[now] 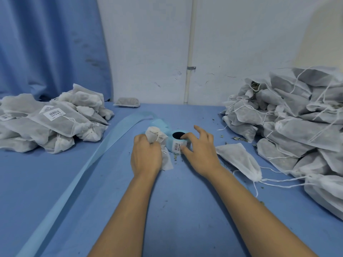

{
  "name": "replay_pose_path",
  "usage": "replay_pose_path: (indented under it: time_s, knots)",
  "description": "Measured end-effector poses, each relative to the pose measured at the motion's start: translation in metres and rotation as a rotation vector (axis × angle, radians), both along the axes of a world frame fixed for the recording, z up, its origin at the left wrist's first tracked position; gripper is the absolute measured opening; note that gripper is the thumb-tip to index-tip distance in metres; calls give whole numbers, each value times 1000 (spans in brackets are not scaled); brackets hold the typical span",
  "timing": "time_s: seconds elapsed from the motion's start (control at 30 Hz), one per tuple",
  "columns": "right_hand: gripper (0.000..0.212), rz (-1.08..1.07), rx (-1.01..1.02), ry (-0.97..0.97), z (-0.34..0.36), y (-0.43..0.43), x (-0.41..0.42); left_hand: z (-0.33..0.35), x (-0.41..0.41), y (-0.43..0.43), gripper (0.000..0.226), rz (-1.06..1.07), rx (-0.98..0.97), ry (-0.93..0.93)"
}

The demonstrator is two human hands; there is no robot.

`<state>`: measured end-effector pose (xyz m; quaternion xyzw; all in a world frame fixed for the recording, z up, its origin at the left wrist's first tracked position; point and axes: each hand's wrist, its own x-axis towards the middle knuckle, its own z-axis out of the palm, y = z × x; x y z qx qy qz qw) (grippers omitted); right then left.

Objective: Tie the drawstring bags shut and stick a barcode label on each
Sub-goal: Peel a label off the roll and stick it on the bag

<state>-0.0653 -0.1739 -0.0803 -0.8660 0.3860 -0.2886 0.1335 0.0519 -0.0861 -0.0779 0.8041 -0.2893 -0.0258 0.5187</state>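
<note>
Gripping: left hand [146, 154] closes its grip round the neck of a drawstring bag [157, 137], on the bench [55, 182] just left of the label roll [171, 142].
Right hand [201, 154]: thumb and forefinger pinch the roll at a barcode label [177, 146].
Piles: labelled bags [55, 123] left, untied bags [297, 117] right.

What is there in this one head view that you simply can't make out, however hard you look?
All from the head view:
Most of the bag: covered by the left hand gripping it.
Print on the label on the label roll: too small to read.
Whether the right hand pinches that label or only touches it: its fingers cover the edge.
The right pile of bags: cut off by the right edge.
</note>
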Motion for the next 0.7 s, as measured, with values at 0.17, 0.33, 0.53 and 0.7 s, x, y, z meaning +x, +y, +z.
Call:
replay_pose_path:
  time_s: [0.17,0.33,0.53,0.7]
  knots:
    - [26,-84,-114,54,2,-4,7,-1,-1,0,35,-45,-56,24]
    - [31,-223,-98,39,0,-5,20,-3,-7,0,35,-64,-111,-3]
    - [32,-95,-142,-55,-1,-1,16,-5,-10,-2,19,-166,-229,-43]
    - [21,-38,-88,-214,-5,-4,5,-1,-12,-1,7,-355,-174,226]
